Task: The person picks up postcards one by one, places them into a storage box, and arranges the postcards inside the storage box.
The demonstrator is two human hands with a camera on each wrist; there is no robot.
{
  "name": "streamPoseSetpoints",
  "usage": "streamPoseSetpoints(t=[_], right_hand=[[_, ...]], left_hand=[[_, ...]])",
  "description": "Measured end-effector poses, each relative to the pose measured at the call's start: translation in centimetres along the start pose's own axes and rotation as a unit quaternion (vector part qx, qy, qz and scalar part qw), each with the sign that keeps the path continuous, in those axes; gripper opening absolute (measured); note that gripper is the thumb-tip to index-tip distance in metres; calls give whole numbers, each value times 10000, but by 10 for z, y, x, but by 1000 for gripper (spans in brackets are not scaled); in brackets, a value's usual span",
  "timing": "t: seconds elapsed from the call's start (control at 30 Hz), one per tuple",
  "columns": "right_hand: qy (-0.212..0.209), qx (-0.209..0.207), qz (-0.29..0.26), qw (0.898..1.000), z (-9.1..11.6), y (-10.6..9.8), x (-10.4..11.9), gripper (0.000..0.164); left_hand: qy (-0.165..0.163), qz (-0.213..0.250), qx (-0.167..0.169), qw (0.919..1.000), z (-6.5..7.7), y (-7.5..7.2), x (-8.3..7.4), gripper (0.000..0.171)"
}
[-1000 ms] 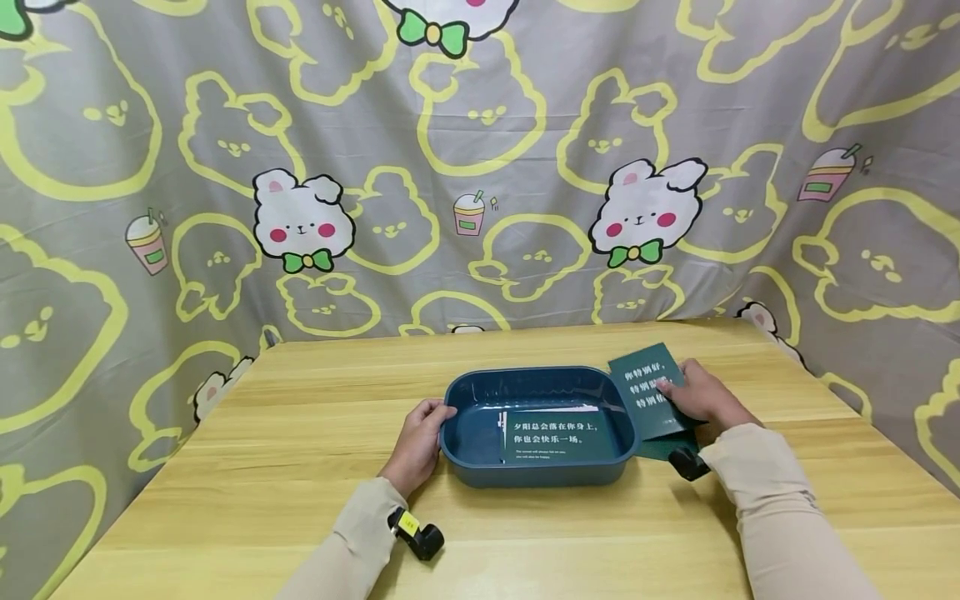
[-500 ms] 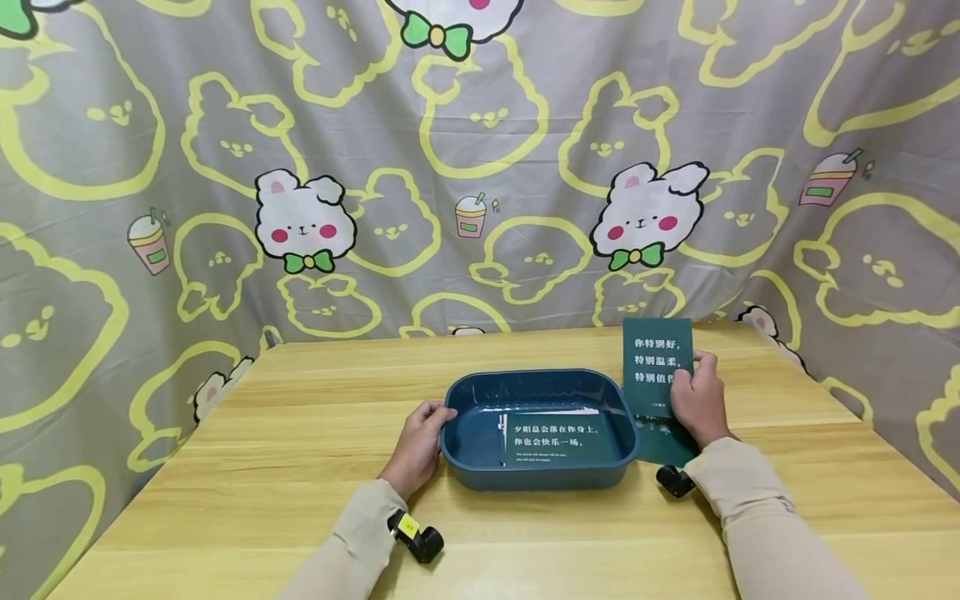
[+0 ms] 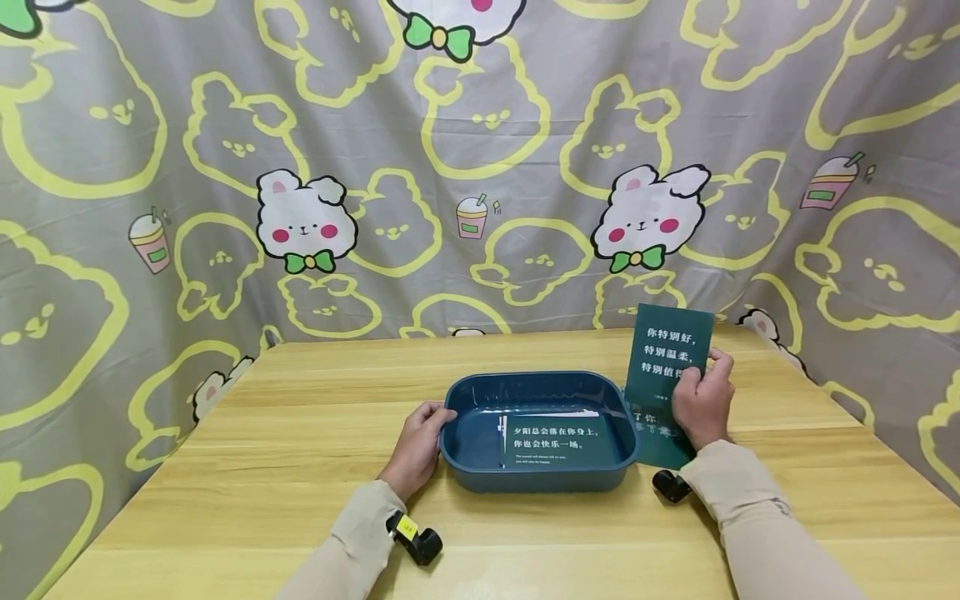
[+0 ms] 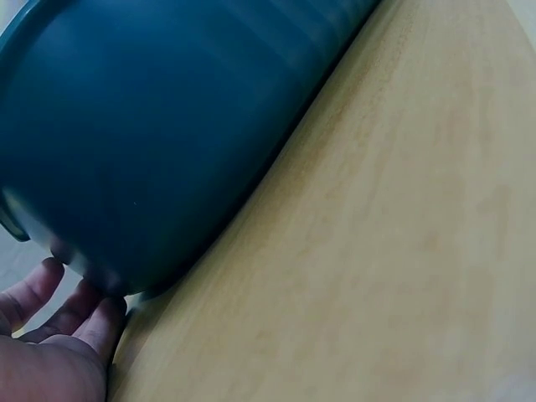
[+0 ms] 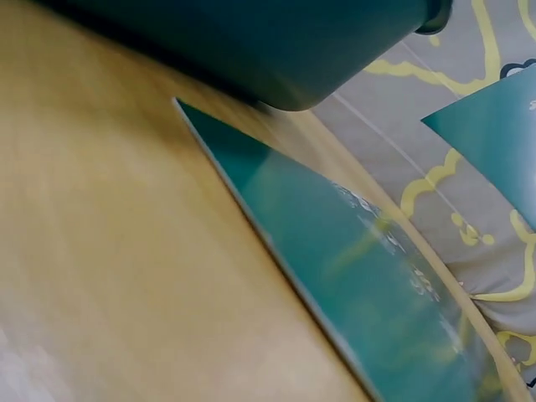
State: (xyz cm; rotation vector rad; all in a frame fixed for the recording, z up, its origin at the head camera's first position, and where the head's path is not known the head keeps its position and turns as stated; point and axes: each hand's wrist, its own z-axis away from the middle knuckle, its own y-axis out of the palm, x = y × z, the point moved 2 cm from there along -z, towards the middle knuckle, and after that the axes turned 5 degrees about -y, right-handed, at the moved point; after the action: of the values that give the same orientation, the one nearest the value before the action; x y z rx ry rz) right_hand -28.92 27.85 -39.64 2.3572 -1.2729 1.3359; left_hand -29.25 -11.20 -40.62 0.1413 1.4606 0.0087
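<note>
In the head view a dark blue plastic basin (image 3: 536,479) stands on the wooden table. My left hand (image 3: 416,442) grips its left end, the thumb at the rim; fingers (image 4: 105,322) touch the outer wall in the left wrist view. Inside lies a green card (image 3: 555,442) with white writing, over other cards whose pale edges show. My right hand (image 3: 705,400) pinches another green card (image 3: 667,350) by its right edge, raised and facing me. Below it, right beside the basin, a stack of green cards (image 3: 656,450) lies on the table, partly hidden.
The pale wooden table (image 3: 300,417) extends around the basin. A grey curtain (image 3: 405,275) with yellow outlines and white rabbits hangs behind the table and along both sides. Small black cameras sit on both wrists.
My right hand has raised the green card and turned it more upright, away from the basin. More of the stack below now shows. The left hand stays at the basin.
</note>
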Motion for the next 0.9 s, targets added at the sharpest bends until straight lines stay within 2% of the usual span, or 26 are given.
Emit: streamPoseSetpoints(t=[0.33,0.47,0.73,0.9], right_hand=[[-191,-251,-33,9995,0,0,-1,37],[-427,-591,10,9973,0,0,1,35],[-1075,-1519,-118,9825,0,1,4,35],[-1366,-1787,-200,9742,0,1,9,35]], left_hand=[[25,7,28,10000,0,0,0,26],[27,20,16,10000,0,0,1,25],[41,46,-10,10000,-1,0,1,25],[12,14,-44,10000,-1,0,1,24]])
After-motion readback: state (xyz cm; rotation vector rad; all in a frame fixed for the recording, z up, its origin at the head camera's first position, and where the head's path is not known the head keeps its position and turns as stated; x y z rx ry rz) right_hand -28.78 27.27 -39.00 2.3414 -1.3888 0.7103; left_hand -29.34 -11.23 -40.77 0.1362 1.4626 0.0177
